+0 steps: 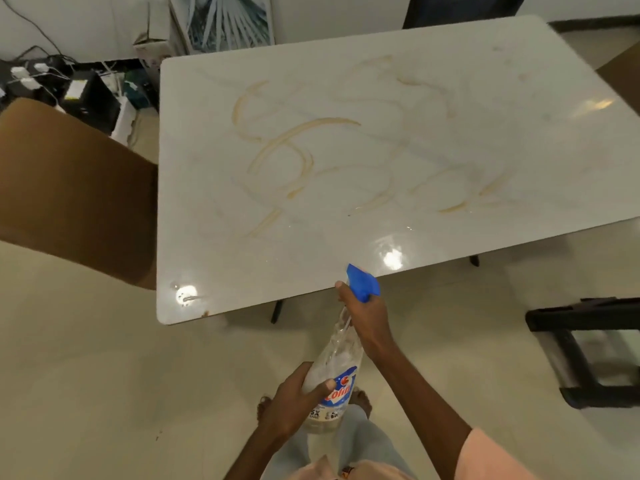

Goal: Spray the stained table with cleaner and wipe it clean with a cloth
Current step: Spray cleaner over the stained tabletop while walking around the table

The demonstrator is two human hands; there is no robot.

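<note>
A white glossy table [450, 140] fills the upper middle of the head view. Brownish curved stain streaks [294, 147] cross its surface. In front of its near edge I hold a clear spray bottle [337, 362] with a blue trigger head [363, 282], its nozzle pointed toward the table. My right hand [363, 317] grips the neck at the trigger. My left hand [294, 400] holds the bottle's lower body at the label. No cloth is in view.
A brown chair [69, 188] stands at the table's left side. Black electronics and cables [69, 88] lie on the floor at the far left. A dark low stand [588, 348] sits on the floor at the right. Pale floor surrounds me.
</note>
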